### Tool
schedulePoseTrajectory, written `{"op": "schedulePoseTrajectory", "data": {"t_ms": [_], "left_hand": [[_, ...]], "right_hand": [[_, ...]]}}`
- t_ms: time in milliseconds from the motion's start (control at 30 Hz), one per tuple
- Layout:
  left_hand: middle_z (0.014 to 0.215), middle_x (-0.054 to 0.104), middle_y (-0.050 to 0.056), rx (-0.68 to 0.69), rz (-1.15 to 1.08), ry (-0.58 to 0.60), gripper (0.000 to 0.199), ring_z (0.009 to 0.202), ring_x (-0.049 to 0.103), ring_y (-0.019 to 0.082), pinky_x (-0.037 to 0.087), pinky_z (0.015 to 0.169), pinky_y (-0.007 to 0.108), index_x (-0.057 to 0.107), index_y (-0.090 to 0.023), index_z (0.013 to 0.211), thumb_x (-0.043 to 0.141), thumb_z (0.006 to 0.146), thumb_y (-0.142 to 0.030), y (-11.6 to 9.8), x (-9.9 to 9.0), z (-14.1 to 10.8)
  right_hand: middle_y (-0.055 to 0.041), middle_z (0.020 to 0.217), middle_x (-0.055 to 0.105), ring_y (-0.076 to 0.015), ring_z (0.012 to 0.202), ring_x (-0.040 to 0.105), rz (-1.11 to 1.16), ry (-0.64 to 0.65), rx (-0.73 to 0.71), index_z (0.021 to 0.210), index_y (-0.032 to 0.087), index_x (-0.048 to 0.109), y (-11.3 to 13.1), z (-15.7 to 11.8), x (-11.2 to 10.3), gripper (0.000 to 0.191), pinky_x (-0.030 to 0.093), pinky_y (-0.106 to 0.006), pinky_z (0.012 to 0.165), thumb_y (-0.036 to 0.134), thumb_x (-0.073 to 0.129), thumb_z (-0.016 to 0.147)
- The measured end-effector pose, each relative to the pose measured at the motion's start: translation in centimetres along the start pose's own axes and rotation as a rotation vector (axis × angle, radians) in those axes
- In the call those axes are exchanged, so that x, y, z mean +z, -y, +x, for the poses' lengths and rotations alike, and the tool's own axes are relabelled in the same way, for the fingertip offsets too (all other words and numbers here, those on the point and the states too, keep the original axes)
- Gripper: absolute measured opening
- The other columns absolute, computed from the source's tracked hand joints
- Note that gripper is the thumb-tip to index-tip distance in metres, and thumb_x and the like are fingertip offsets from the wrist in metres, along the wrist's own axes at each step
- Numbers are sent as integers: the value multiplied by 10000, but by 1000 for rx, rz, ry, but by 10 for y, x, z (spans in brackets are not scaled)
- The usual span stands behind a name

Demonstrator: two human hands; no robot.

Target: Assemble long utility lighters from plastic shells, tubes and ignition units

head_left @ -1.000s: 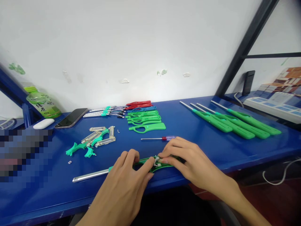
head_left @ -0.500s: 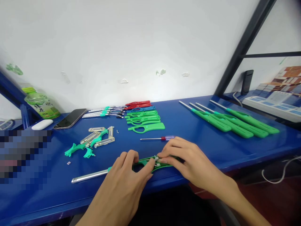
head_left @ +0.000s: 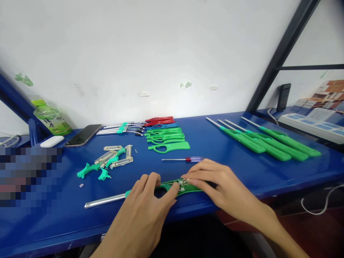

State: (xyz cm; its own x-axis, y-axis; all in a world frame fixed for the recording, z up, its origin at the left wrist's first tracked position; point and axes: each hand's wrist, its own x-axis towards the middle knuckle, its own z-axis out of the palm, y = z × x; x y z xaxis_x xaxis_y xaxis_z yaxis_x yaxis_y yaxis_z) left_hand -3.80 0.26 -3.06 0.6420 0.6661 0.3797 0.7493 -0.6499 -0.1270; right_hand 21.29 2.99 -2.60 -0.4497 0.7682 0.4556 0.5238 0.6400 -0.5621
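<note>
I'm gripping long, open-faced green plastic lighter shell [head_left: 192,189] near blue worktop [head_left: 166,168] edge, left hand [head_left: 146,204]; right hand [head_left: 219,179] pinching small silvery fitting [head_left: 182,181] inside, apparently seating it; next move calling for gentle, level press.

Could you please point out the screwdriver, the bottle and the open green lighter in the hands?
Screwdriver [head_left: 188,159]: head view, red part of its handle.
Bottle [head_left: 52,121]: head view, on its label.
Open green lighter [head_left: 106,200]: head view, its metal tube.
</note>
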Motion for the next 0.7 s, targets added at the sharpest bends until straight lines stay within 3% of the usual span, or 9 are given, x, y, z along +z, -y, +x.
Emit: {"op": "schedulePoseTrajectory", "data": {"t_ms": [133,267,400,700], "left_hand": [[1144,602,144,-2,16,32,431,936,602,303,633,761,535,622,-241,1396,481,1012,-102,0,-1,1],[1181,619,164,31,69,35,475,975,609,316,643,801,547,634,-216,1396,483,974,-60,-1,-2,2],[1122,601,159,32,109,4,527,980,590,320,645,778,524,621,-204,1413,477,938,-30,0,1,0],[1233,510,164,-38,33,-3,442,1054,563,312,624,846,506,555,-238,1470,514,1036,-163,-2,5,-5]], "right_hand": [[32,1185,784,-156,1134,688,28,-113,22,1200,327,771,0,-1,-2,222,515,-303,1018,267,587,1091],[10,1104,762,-148,1015,696,43,-190,91,1161,314,765,-3,-2,-4,163,535,-283,926,258,667,1043],[5,1010,705,-139,885,674,37,-116,152,1143,330,772,-5,1,-5,188,540,-268,826,219,683,1020],[3,1108,691,-142,964,690,-61,9,186,1164,333,725,0,2,-5,233,514,-278,842,213,544,1080]]}}
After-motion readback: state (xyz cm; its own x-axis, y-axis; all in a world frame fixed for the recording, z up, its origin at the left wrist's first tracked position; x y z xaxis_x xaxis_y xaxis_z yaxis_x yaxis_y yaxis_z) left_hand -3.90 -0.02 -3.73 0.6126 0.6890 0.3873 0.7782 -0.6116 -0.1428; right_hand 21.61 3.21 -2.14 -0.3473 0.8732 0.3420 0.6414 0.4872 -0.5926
